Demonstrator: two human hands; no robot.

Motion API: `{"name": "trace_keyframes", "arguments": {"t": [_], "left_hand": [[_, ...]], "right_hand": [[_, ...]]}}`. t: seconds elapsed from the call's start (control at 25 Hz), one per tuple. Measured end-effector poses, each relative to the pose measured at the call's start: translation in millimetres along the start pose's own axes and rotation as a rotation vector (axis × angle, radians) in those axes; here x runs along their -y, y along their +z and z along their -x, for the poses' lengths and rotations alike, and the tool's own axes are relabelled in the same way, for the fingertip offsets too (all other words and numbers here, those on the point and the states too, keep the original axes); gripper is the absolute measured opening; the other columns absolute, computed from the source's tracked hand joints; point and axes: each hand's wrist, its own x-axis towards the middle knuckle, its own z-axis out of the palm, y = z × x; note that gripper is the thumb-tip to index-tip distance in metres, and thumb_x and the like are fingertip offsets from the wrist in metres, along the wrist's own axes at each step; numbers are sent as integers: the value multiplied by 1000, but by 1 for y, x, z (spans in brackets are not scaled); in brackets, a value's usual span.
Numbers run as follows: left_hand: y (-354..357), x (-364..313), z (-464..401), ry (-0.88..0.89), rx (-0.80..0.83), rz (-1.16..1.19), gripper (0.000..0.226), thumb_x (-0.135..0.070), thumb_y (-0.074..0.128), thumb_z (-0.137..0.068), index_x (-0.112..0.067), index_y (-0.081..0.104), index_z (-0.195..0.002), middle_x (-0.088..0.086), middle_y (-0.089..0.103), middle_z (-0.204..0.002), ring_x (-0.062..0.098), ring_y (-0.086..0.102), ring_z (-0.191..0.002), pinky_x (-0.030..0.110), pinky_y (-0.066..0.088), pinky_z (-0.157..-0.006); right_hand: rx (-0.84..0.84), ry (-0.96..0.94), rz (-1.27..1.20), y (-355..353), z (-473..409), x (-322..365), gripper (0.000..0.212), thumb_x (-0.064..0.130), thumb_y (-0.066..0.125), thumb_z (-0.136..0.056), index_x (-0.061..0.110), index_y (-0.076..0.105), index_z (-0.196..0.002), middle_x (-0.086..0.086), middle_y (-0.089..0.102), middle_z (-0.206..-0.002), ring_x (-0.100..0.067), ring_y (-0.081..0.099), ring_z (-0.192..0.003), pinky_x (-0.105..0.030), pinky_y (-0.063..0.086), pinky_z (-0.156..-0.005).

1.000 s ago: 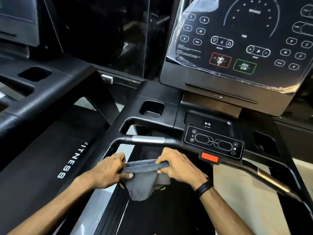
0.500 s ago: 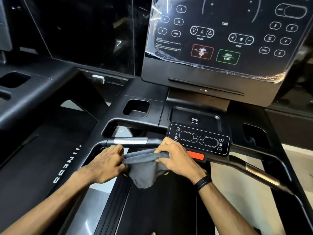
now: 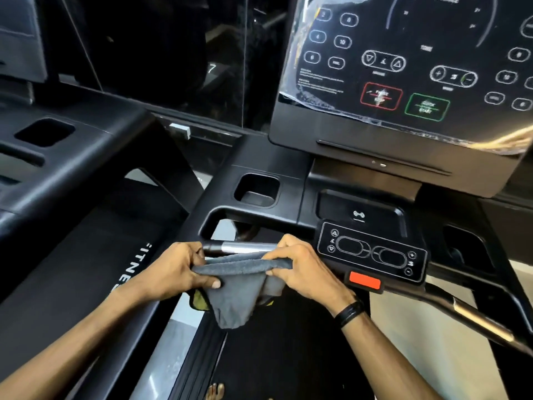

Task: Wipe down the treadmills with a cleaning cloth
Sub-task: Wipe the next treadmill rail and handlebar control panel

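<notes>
Both hands, left hand [image 3: 173, 272] and right hand [image 3: 305, 269], fingers pinching a grey cloth [image 3: 239, 284] taut beside the treadmill handlebar [image 3: 242, 247]; fold it flat before wiping.

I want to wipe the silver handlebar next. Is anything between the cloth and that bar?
Nothing visible is. The cloth, held by the left hand and the right hand, hangs just in front of the bar, with no object between them.

Dark glass partition [image 3: 161, 53] behind, pale floor [image 3: 403, 327] below, black wristband [image 3: 349, 312].
</notes>
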Motion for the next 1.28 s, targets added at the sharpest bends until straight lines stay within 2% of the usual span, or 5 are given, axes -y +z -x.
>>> {"name": "trace_keyframes", "arguments": {"t": [0.32, 0.6, 0.92, 1.12, 1.28], "left_hand": [[-24, 33, -55, 61, -413, -15, 23, -4, 89, -65, -15, 71, -71, 4, 58, -80, 14, 61, -75, 24, 47, -69], [2, 63, -67, 17, -522, -14, 47, -11, 80, -75, -12, 66, -121, 4, 70, -115, 25, 61, -109, 36, 45, -100], [29, 73, -58, 0, -714, -215, 38, -34, 38, -97, -11, 56, -122, 7, 58, -124, 26, 51, -115, 41, 32, -100], [29, 74, -58, -16, -728, -298, 39, -34, 33, -100, -10, 55, -121, 8, 57, -125, 26, 49, -117, 44, 31, -101], [29, 71, -59, -46, -713, -344, 41, -37, 30, -100, -10, 56, -118, 8, 57, -123, 27, 51, -116, 49, 34, -101]], "right_hand": [[-366, -42, 426, 7, -71, 47, 49, 22, 75, -83, 19, 63, -130, -5, 56, -124, -29, 51, -117, -43, 40, -98], [194, 43, 851, 106, -73, 52, 128, 79, 63, -72, 6, 2, -159, -17, 20, -162, -37, 24, -147, -54, 23, -119], [126, 30, 779, 123, -131, 52, 37, 40, 68, -74, 15, 57, -99, -8, 71, -95, -29, 71, -85, -32, 41, -63], [465, 249, 490, 94, -158, 52, 56, 55, 86, -48, 21, 50, -73, 0, 62, -84, -24, 57, -76, -30, 38, -63], [226, 128, 635, 110, -138, 50, 43, 52, 77, -60, 22, 52, -79, -2, 67, -84, -26, 64, -76, -31, 36, -64]]}}
